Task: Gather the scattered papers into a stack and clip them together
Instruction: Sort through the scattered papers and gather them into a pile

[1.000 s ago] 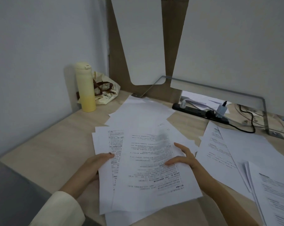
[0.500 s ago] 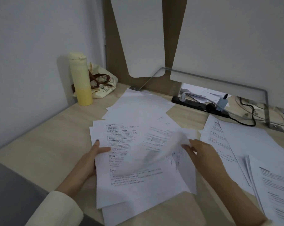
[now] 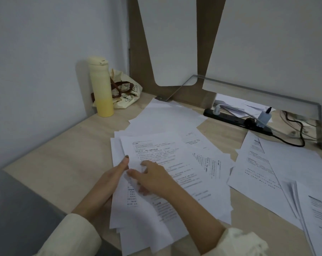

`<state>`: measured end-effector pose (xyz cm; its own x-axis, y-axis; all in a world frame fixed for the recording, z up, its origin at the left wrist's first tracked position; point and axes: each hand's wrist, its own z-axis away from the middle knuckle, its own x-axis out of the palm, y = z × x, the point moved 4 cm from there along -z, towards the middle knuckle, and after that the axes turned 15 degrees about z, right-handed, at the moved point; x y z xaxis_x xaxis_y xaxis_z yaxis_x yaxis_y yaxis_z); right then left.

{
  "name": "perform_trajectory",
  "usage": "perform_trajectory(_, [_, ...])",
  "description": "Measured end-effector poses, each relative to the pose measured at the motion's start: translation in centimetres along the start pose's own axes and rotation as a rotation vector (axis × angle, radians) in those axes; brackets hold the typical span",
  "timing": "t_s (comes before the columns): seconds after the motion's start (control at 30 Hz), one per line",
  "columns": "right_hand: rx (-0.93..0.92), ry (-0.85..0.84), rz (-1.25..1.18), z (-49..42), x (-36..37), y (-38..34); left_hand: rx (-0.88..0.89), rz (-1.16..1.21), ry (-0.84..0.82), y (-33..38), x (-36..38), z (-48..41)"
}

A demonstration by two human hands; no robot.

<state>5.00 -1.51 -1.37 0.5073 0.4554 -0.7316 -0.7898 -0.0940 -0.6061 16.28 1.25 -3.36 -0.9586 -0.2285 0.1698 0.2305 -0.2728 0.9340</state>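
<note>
Reaching in side by side, both forearms meet at the paper pile [image 3: 176, 163]. The left hand [image 3: 112, 179] pinches its left edge, thumb on top. The right hand [image 3: 153, 180] rests flat on the top sheet, fingers loosely spread. The pile lies right of the yellow bottle [image 3: 101, 87], nearer the person.

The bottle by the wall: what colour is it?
The bottle is cream above, yellow below; head view.

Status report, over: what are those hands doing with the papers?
Left hand grips near pile at left edge. Right hand on top sheet, fingers blurred. Loose sheets at right ungathered. No clip in view.
</note>
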Motion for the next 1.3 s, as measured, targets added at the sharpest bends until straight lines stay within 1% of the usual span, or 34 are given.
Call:
perform_trajectory(0.03, [-0.012, -0.102, -0.106, -0.1, 0.4, -0.3, 0.027, -0.045, 0.024, 0.1, -0.1, 0.1])
perform_trajectory(0.07, [-0.029, -0.156, -0.156, -0.2, 0.2, -0.3, 0.051, -0.071, 0.05, 0.0, -0.3, 0.1])
perform_trajectory(0.1, [-0.043, -0.147, -0.168, -0.2, -0.4, 0.0, 0.07, -0.083, 0.064, -0.1, -0.6, 0.0])
perform_trajectory(0.13, [-0.044, -0.081, -0.151, -0.2, -1.7, 0.7, 0.077, -0.084, 0.069, -0.3, -0.6, 0.0])
perform_trajectory(0.17, [-0.03, 0.029, -0.098, -0.5, -3.2, 1.9, 0.076, -0.08, 0.069, -0.5, -0.6, 0.0])
perform_trajectory(0.23, [0.067, 0.232, 0.077, -0.8, -6.6, 5.6, 0.093, -0.1, 0.096, -0.9, -0.7, -0.4])
perform_trajectory(0.27, [0.134, 0.29, 0.153, -0.6, -8.0, 7.5, 0.1, -0.113, 0.115, -1.0, -0.7, -0.6])
perform_trajectory(0.3, [0.206, 0.309, 0.202, -0.6, -9.0, 9.3, 0.109, -0.118, 0.132, -1.1, -0.7, -0.8])
perform_trajectory(0.33, [0.263, 0.294, 0.216, -0.5, -9.6, 10.8, 0.118, -0.109, 0.151, -1.2, -0.7, -1.0])
perform_trajectory(0.4, [0.311, 0.24, 0.207, -0.3, -9.7, 12.5, 0.11, -0.05, 0.184, -1.1, -0.7, -1.0])
perform_trajectory(0.47, [0.29, 0.228, 0.195, -0.1, -9.4, 12.7, 0.098, 0.003, 0.204, -1.1, -0.9, -1.2])
perform_trajectory(0.53, [0.225, 0.215, 0.165, 0.2, -8.7, 12.1, 0.103, 0.007, 0.227, -1.1, -1.0, -1.2])
perform_trajectory(0.63, [0.161, 0.121, 0.089, 0.7, -7.5, 11.2, 0.176, 0.004, 0.194, -0.7, -1.0, -0.8])
perform_trajectory(0.67, [0.152, 0.133, 0.082, 0.7, -7.8, 11.3, 0.198, -0.003, 0.174, -0.5, -1.0, -0.7])
perform_trajectory(0.7, [0.149, 0.185, 0.117, 0.5, -8.5, 11.6, 0.201, -0.016, 0.157, -0.4, -1.1, -0.5])
perform_trajectory(0.77, [0.19, 0.324, 0.265, -0.2, -10.6, 12.8, 0.188, -0.051, 0.133, -0.4, -1.4, -0.4])
perform_trajectory(0.8, [0.224, 0.353, 0.333, -0.5, -11.5, 13.4, 0.184, -0.067, 0.136, -0.4, -1.7, -0.3])
perform_trajectory(0.83, [0.256, 0.344, 0.394, -0.9, -12.2, 14.0, 0.191, -0.073, 0.137, -0.3, -1.9, -0.2])
perform_trajectory(0.97, [0.303, 0.178, 0.57, -2.7, -13.5, 15.1, 0.239, -0.099, 0.135, 0.3, -2.6, 0.0])
perform_trajectory(1.07, [0.356, 0.096, 0.652, -3.5, -14.3, 15.5, 0.191, -0.117, 0.145, -0.3, -3.7, -0.9])
perform_trajectory(1.17, [0.45, 0.045, 0.671, -3.8, -14.8, 16.0, 0.165, -0.147, 0.139, -0.7, -4.3, -1.6])
perform_trajectory(1.3, [0.514, 0.053, 0.602, -4.2, -15.1, 16.4, 0.146, -0.145, 0.138, -1.3, -4.7, -2.2])
